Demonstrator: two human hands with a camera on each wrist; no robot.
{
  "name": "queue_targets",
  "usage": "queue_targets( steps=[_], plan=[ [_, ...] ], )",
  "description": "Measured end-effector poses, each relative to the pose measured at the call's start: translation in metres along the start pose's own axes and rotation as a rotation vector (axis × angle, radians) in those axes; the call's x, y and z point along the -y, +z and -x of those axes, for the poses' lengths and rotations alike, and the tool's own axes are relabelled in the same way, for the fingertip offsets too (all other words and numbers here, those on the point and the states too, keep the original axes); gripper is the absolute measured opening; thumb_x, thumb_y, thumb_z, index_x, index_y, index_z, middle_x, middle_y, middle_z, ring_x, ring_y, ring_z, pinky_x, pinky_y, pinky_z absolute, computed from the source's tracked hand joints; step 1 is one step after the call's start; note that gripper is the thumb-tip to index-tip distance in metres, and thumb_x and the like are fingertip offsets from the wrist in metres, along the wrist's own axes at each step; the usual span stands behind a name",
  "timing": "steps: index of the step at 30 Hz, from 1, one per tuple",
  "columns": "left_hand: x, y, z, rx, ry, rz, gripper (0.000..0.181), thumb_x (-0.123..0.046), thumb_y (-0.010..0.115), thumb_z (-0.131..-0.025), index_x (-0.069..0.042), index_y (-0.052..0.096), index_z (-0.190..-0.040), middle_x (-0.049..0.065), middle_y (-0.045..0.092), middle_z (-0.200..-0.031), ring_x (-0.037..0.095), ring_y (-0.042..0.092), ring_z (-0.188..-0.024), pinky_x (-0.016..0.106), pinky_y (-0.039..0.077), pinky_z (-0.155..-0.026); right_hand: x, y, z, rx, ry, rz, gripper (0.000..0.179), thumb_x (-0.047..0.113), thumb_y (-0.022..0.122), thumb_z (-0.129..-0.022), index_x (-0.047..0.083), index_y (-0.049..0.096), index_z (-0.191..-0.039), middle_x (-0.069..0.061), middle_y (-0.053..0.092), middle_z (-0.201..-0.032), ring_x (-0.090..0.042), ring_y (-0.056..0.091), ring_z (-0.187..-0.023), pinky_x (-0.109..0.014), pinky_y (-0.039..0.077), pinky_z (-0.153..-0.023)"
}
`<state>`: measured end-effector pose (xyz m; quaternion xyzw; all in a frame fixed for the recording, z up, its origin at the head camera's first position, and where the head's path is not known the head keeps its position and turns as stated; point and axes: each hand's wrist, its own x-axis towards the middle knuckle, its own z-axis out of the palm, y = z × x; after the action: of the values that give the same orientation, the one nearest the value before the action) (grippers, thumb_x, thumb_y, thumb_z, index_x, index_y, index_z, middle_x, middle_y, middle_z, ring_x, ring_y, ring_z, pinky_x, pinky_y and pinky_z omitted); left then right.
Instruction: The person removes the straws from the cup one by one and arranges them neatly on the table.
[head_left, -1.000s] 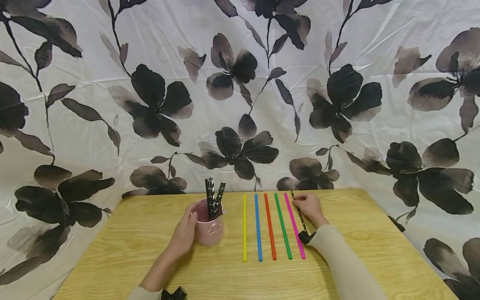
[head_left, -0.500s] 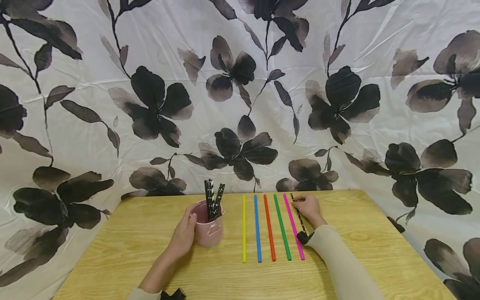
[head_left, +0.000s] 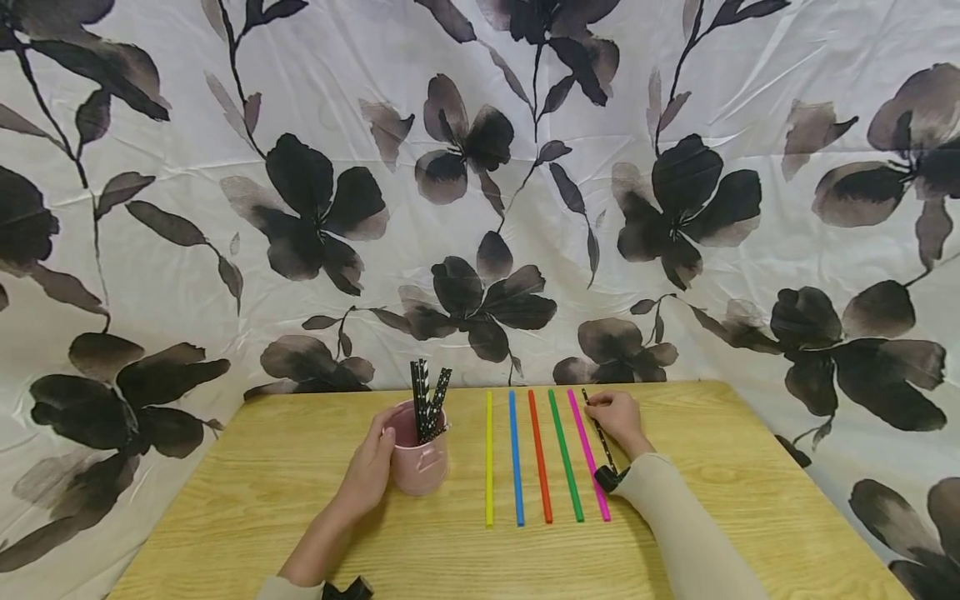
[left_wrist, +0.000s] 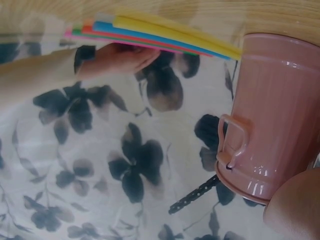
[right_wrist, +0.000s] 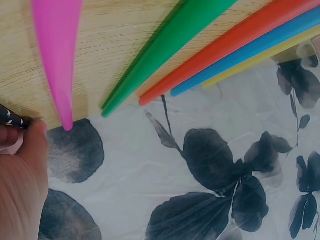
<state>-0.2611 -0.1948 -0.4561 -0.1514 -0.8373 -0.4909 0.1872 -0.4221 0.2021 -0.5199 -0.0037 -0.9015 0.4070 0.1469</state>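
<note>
My left hand (head_left: 369, 471) grips the side of a pink metal cup (head_left: 420, 472) with small handles. Several black patterned straws (head_left: 422, 408) lean inside the cup. At the right, my right hand (head_left: 619, 418) pinches the upper part of a black drinking straw with white stars (head_left: 603, 442), which lies on the table beside the magenta straw (head_left: 584, 437). In the right wrist view, thumb and fingertips close on that black straw (right_wrist: 11, 118). The lower end of the black straw reaches the dark wrist strap.
Left of the magenta straw lie a green straw (head_left: 566, 458), a red straw (head_left: 540, 458), a blue straw (head_left: 516, 458) and a yellow straw (head_left: 490, 458), roughly lengthwise and spaced apart. A floral cloth (head_left: 480, 225) hangs behind the wooden table (head_left: 465, 567).
Apart from a slight shift of the head view, nothing moves noticeably. Both hands keep their places, the left on the cup and the right on the black straw.
</note>
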Motion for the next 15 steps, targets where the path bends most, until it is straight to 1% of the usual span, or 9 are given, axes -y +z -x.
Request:
queue_targets(
  steps=[5, 7, 9, 12, 15],
  plan=[
    [-0.0011, 0.0015, 0.0023, 0.000, -0.017, 0.011, 0.035, -0.013, 0.028, -0.097, -0.008, 0.036, -0.131, 0.014, 0.043, -0.128, 0.032, 0.038, -0.117, 0.051, 0.026, -0.094, -0.0022, -0.0006, 0.0043, 0.006, 0.015, 0.000, 0.020, 0.021, 0.073, -0.070, 0.007, 0.070, -0.084, -0.003, 0.065, -0.075, -0.019, 0.059, -0.071, -0.034, 0.045, -0.064],
    [-0.0013, 0.0018, 0.0024, 0.000, -0.037, 0.012, 0.034, -0.015, 0.028, -0.098, -0.010, 0.036, -0.131, 0.013, 0.043, -0.129, 0.031, 0.038, -0.118, 0.051, 0.025, -0.095, -0.0023, -0.0014, 0.0051, 0.007, 0.021, -0.005, 0.021, 0.022, 0.073, -0.071, 0.007, 0.070, -0.085, -0.003, 0.065, -0.075, -0.019, 0.059, -0.071, -0.034, 0.045, -0.063],
    [-0.0012, 0.0017, 0.0018, 0.003, -0.043, 0.013, 0.035, -0.016, 0.028, -0.098, -0.010, 0.036, -0.131, 0.012, 0.042, -0.130, 0.031, 0.037, -0.118, 0.051, 0.025, -0.095, -0.0023, -0.0016, 0.0042, -0.008, 0.019, -0.018, 0.020, 0.022, 0.072, -0.071, 0.007, 0.070, -0.084, -0.002, 0.065, -0.075, -0.019, 0.058, -0.071, -0.034, 0.045, -0.063],
    [-0.0009, 0.0015, 0.0005, 0.004, -0.039, 0.004, 0.035, -0.016, 0.027, -0.098, -0.010, 0.035, -0.132, 0.012, 0.042, -0.130, 0.030, 0.037, -0.118, 0.051, 0.026, -0.095, -0.0027, -0.0015, 0.0019, -0.039, 0.027, -0.060, 0.019, 0.022, 0.071, -0.072, 0.008, 0.070, -0.083, -0.002, 0.065, -0.074, -0.018, 0.058, -0.068, -0.033, 0.045, -0.061],
    [0.0010, 0.0013, 0.0000, 0.009, -0.024, 0.008, 0.035, -0.014, 0.027, -0.098, -0.009, 0.034, -0.132, 0.014, 0.042, -0.130, 0.031, 0.037, -0.118, 0.051, 0.026, -0.095, -0.0046, -0.0002, 0.0012, -0.051, 0.083, -0.159, 0.018, 0.022, 0.070, -0.073, 0.008, 0.069, -0.084, -0.004, 0.064, -0.072, -0.018, 0.057, -0.061, -0.031, 0.045, -0.055]
  ],
)
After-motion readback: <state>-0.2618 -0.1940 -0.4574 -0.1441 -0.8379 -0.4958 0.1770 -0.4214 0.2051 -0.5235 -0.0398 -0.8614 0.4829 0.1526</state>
